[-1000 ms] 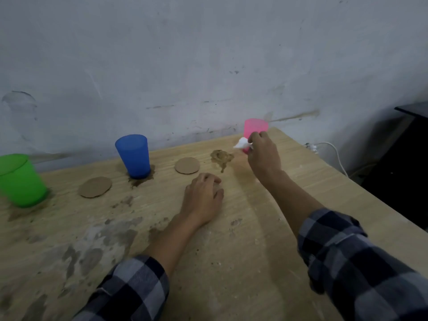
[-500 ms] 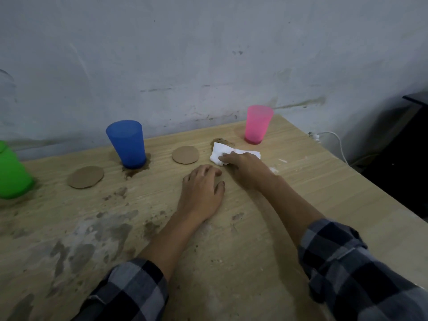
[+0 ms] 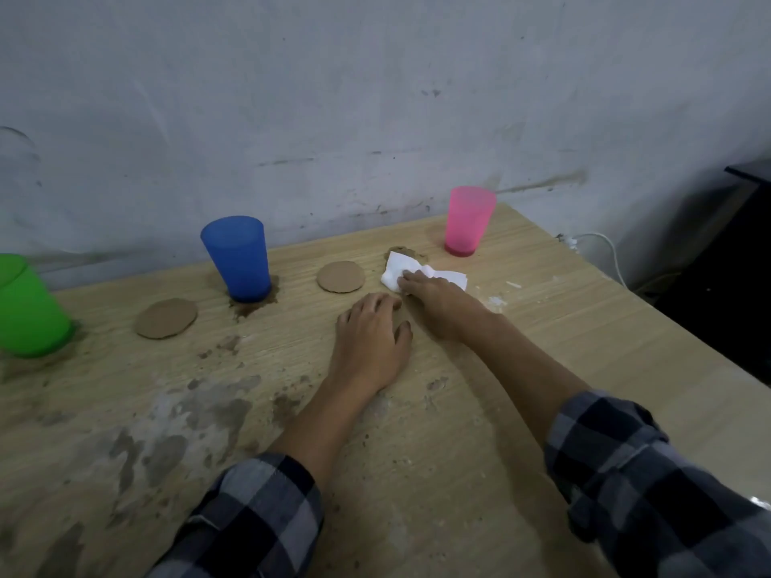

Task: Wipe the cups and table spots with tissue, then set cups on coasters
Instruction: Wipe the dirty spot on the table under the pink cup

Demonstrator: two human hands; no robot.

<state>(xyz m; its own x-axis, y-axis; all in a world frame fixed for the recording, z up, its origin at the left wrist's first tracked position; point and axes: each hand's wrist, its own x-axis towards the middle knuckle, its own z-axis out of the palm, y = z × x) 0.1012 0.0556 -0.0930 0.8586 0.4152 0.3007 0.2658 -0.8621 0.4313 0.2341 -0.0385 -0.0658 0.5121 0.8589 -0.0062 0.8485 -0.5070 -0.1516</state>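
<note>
- right hand (image 3: 439, 299) lies flat, fingers straight, pressing the white tissue (image 3: 401, 272) onto a brown spot (image 3: 401, 251) on the counter (image 3: 550, 352), between the pink cup (image 3: 468, 222) and a coaster (image 3: 341, 277).
- left hand (image 3: 371, 340) rests palm-down just beside it, fingers relaxed, holding nothing.

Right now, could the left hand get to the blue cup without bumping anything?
Probably yes. The left hand rests on the table holding nothing, with only stained wood between it and the blue cup. The nearer coaster lies off that line; the right hand presses the tissue on the far side.
</note>
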